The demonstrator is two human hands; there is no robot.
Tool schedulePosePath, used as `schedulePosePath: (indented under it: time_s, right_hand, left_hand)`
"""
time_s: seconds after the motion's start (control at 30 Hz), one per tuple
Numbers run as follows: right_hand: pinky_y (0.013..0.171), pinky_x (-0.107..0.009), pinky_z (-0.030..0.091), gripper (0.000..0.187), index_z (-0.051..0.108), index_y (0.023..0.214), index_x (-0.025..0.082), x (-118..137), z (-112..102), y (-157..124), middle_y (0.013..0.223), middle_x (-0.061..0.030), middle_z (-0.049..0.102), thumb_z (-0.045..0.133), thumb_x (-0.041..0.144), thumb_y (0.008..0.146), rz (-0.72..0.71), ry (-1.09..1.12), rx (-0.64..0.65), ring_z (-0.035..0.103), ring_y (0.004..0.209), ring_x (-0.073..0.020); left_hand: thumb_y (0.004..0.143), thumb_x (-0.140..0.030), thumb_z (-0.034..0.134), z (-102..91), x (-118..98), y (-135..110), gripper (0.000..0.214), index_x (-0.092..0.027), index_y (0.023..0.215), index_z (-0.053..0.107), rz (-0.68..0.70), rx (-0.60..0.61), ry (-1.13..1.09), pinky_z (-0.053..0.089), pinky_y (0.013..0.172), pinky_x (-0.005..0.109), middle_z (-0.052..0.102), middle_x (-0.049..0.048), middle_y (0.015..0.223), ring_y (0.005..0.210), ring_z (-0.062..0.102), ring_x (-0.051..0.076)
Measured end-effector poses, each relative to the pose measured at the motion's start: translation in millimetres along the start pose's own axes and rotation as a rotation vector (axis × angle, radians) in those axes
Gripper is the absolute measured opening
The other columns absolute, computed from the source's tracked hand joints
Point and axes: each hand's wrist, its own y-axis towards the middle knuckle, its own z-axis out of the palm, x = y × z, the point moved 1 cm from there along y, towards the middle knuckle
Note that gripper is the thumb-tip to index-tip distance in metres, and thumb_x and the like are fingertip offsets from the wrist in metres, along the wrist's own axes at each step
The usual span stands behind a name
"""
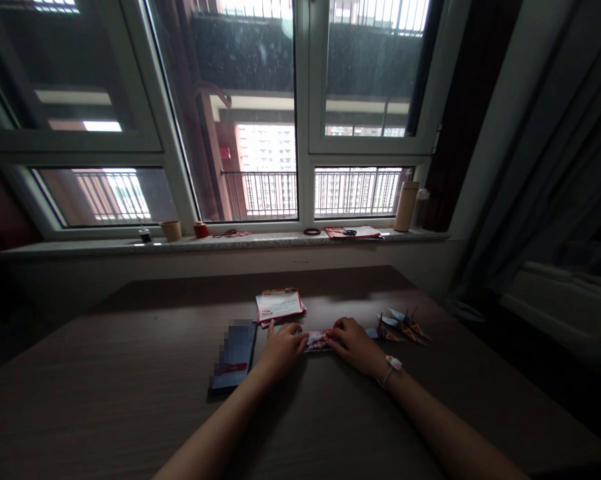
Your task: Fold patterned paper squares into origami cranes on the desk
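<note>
A patterned pink-and-red sheet of paper lies on the table between my hands, with folds in it. My left hand grips its left end, the fingertips closed on the edge. At the opposite end, my right hand has its fingers bent and pressed on the paper. Fingers cover both ends, so the exact grip is partly hidden. Several folded paper cranes stand together to the right of my right hand. Behind my left hand is a small stack of printed paper sheets.
A phone or tablet lies left of my left hand on the brown table. Along the windowsill stand a paper cup, a small red container, more red paper with scissors, and a tall bottle.
</note>
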Motion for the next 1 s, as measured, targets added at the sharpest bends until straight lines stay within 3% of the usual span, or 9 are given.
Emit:
schedulePosePath:
  time_s: [1.0]
  right_hand:
    - [0.094,-0.038,0.045,0.033,0.066,0.119,0.03,2.9,-0.8,-0.5,0.111,-0.0089,0.057,0.046,0.043,0.098,-0.011,-0.062,0.013,0.051,0.106,-0.0229]
  left_hand:
    - [0.097,-0.033,0.045,4.8,3.1,2.2,0.029,-0.034,0.109,0.071,-0.009,-0.025,-0.034,0.013,0.115,0.062,0.068,0.0026,0.116,0.115,0.057,0.022]
